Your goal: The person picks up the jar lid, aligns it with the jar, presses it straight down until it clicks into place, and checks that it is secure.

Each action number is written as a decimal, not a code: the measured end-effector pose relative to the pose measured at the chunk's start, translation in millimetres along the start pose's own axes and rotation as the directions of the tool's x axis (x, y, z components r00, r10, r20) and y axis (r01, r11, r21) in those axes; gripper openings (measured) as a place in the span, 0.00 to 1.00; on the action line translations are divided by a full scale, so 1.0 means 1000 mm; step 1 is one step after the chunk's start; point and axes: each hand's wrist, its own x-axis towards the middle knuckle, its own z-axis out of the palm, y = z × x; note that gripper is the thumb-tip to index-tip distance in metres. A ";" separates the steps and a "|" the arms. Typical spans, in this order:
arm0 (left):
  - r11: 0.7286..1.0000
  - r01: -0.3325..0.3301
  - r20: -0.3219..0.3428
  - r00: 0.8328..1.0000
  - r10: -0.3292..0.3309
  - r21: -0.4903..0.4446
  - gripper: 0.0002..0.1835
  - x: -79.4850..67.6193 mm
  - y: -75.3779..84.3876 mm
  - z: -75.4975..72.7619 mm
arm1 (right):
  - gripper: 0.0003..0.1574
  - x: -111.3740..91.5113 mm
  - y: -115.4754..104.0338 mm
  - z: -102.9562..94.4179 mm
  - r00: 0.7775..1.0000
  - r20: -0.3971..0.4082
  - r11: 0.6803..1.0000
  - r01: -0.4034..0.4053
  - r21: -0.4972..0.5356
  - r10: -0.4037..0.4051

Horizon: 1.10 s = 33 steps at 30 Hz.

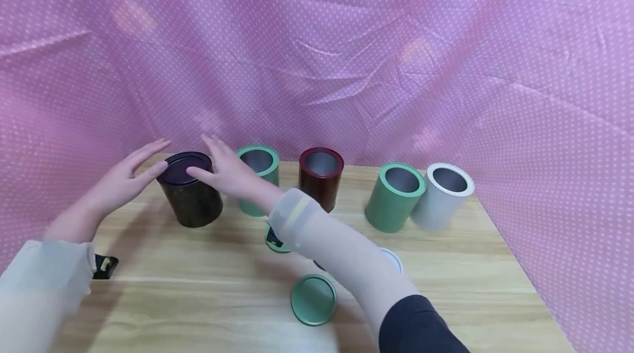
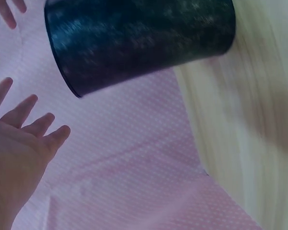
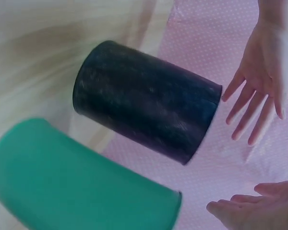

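A dark, mottled can point(image 1: 193, 204) stands at the left of the table, its dark purple lid point(image 1: 184, 170) on top. My left hand point(image 1: 124, 182) hovers at the left of its upper rim, fingers spread and thumb pointing toward the lid. On the other side my right hand point(image 1: 230, 172) is raised in the same way, its thumb over the lid's edge in the head view. In the right wrist view the left hand point(image 3: 259, 81) and the right hand point(image 3: 259, 206) both show apart from the can, with nothing held.
A green can point(image 1: 260, 193) stands just behind my right hand. Further right are a dark red can point(image 1: 319, 188), another green can point(image 1: 388, 212) and a white can point(image 1: 436, 207), all uncovered. A green lid point(image 1: 313, 300) and a partly hidden white lid point(image 1: 393, 259) lie in front. Pink dotted cloth point(image 1: 346, 66) surrounds the table.
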 end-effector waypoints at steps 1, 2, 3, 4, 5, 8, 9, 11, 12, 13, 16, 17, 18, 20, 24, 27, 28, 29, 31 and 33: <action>1.000 -0.024 -0.003 1.000 0.024 0.007 0.30 0.001 0.003 0.003 | 0.49 -0.004 0.002 -0.003 1.000 -0.003 1.000 0.006 -0.005 -0.006; 0.999 -0.040 -0.007 0.999 0.040 0.018 0.30 0.002 0.006 0.006 | 0.50 -0.008 0.004 -0.007 1.000 -0.006 1.000 0.010 -0.012 -0.010; 0.998 -0.052 -0.009 0.999 0.052 0.032 0.30 0.003 0.010 0.008 | 0.50 -0.012 0.006 -0.010 1.000 -0.010 1.000 0.013 -0.021 -0.014; 0.997 -0.058 -0.010 0.998 0.058 0.050 0.31 0.003 0.014 0.010 | 0.50 -0.017 0.008 -0.013 1.000 -0.013 0.999 0.016 -0.029 -0.016; 0.996 -0.062 -0.010 0.998 0.063 0.070 0.32 0.004 0.017 0.012 | 0.50 -0.021 0.010 -0.016 1.000 -0.016 0.999 0.016 -0.045 -0.017; 0.993 -0.072 -0.004 0.997 0.073 0.097 0.33 0.005 0.028 0.018 | 0.50 -0.034 0.019 -0.025 1.000 -0.017 0.996 0.017 -0.092 -0.019; 0.992 -0.082 0.001 0.997 0.082 0.093 0.33 0.005 0.031 0.020 | 0.50 -0.038 0.022 -0.028 1.000 -0.018 0.994 0.018 -0.110 -0.020; 0.989 -0.114 -0.001 0.993 0.115 0.095 0.33 0.006 0.037 0.027 | 0.50 -0.047 0.029 -0.035 1.000 -0.018 0.990 0.020 -0.140 -0.022; 0.987 -0.131 -0.007 0.991 0.133 0.096 0.34 0.006 0.040 0.030 | 0.50 -0.052 0.032 -0.038 0.999 -0.019 0.988 0.026 -0.151 -0.029; 0.984 -0.148 -0.018 0.988 0.150 0.100 0.34 0.006 0.044 0.034 | 0.50 -0.057 0.036 -0.042 0.999 -0.019 0.986 0.033 -0.163 -0.036; 0.976 -0.162 -0.056 0.984 0.171 0.145 0.34 0.006 0.055 0.046 | 0.50 -0.072 0.046 -0.052 0.999 -0.020 0.982 0.043 -0.186 -0.048; 0.974 -0.167 -0.067 0.982 0.179 0.154 0.34 0.005 0.060 0.050 | 0.50 -0.077 0.049 -0.055 0.998 -0.023 0.981 0.047 -0.191 -0.052; 0.971 -0.173 -0.072 0.980 0.186 0.164 0.35 0.005 0.064 0.055 | 0.50 -0.082 0.053 -0.058 0.998 -0.028 0.979 0.049 -0.198 -0.055; 0.962 -0.192 -0.080 0.974 0.210 0.192 0.35 0.004 0.070 0.065 | 0.51 -0.093 0.059 -0.063 0.998 -0.031 0.976 0.047 -0.213 -0.055; 0.926 -0.278 -0.088 0.947 0.309 0.256 0.36 0.001 0.081 0.085 | 0.52 -0.115 0.073 -0.069 0.996 -0.027 0.963 0.070 -0.259 -0.080; 0.892 -0.334 -0.073 0.926 0.372 0.306 0.37 -0.001 0.089 0.098 | 0.53 -0.133 0.087 -0.069 0.994 -0.024 0.952 0.094 -0.291 -0.105; 0.881 -0.353 -0.064 0.918 0.391 0.317 0.38 -0.001 0.091 0.102 | 0.52 -0.139 0.092 -0.068 0.993 -0.029 0.950 0.100 -0.297 -0.114; 0.869 -0.371 -0.054 0.911 0.410 0.327 0.38 -0.002 0.093 0.106 | 0.52 -0.145 0.096 -0.067 0.992 -0.037 0.949 0.103 -0.297 -0.119; 0.850 -0.399 -0.032 0.900 0.435 0.345 0.38 -0.004 0.096 0.115 | 0.52 -0.156 0.105 -0.064 0.991 -0.047 0.951 0.103 -0.293 -0.122; 0.837 -0.424 -0.011 0.890 0.456 0.344 0.38 -0.007 0.096 0.124 | 0.51 -0.166 0.113 -0.061 0.992 -0.049 0.955 0.097 -0.279 -0.116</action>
